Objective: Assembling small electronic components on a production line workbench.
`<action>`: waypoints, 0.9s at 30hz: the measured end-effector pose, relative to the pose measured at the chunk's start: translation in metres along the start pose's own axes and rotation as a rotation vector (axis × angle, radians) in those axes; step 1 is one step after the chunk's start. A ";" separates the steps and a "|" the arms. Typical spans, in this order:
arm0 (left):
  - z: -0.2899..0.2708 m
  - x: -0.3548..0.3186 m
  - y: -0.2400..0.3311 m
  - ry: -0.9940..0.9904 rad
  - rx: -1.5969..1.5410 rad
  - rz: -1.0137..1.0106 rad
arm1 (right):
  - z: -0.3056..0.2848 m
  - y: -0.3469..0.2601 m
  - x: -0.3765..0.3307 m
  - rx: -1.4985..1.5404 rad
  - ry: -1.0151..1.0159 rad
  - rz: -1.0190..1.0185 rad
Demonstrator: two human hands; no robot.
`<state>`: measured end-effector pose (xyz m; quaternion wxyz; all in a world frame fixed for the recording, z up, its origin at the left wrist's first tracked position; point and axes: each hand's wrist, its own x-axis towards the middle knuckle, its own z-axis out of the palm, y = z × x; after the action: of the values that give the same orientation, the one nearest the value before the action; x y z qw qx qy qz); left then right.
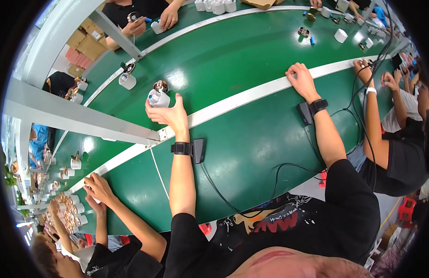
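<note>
My left hand (pixel 169 114) reaches over the white rail onto the green belt. Its fingers lie against the near side of a white plastic cup (pixel 162 100), while the thumb stands up apart from it. Something small and blue shows inside that cup. A round part with copper and dark pieces (pixel 160 86) sits at the cup's far rim. Over to the right, my right hand (pixel 299 78) rests at the white rail with its fingers loosely curled, and no object shows in it. Black straps with small dark boxes are on both my wrists.
A grey metal post (pixel 85 111) slants in from the left to the white rail (pixel 242 99). Further cups stand on the belt, one with a round part (pixel 127 81). Cables (pixel 270 197) hang near my arms. Co-workers' hands (pixel 99 187) work on both sides and across the belt.
</note>
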<state>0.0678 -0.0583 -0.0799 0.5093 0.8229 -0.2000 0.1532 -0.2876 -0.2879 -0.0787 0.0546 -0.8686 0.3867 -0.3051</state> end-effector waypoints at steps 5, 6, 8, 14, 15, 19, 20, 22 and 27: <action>-0.002 -0.001 -0.006 0.028 -0.030 -0.022 | 0.001 -0.014 0.002 0.063 -0.037 0.013; -0.003 -0.001 -0.005 0.043 -0.045 -0.018 | 0.001 -0.012 0.002 0.073 -0.031 0.011; -0.008 -0.010 -0.005 0.060 -0.051 -0.016 | 0.001 -0.008 -0.001 0.092 -0.016 0.008; -0.003 -0.022 0.005 -0.150 -0.184 0.171 | 0.005 -0.010 0.002 0.112 0.001 0.040; -0.003 -0.023 0.005 -0.239 -0.214 0.248 | 0.005 -0.010 0.002 0.114 0.002 0.047; 0.001 -0.024 0.004 -0.605 -0.537 0.045 | 0.006 -0.007 0.003 0.179 -0.021 0.111; 0.002 -0.025 0.004 -0.608 -0.535 0.043 | 0.007 -0.006 0.002 0.210 -0.034 0.142; 0.003 -0.027 0.004 -0.626 -0.503 0.106 | 0.009 -0.006 0.003 0.224 -0.032 0.143; -0.002 -0.029 0.007 -0.708 -0.364 0.147 | 0.010 -0.006 0.003 0.230 -0.028 0.135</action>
<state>0.0389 -0.0542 -0.0869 0.5338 0.7047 -0.4454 -0.1416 -0.2762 -0.2870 -0.0834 0.1796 -0.8327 0.4061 -0.3309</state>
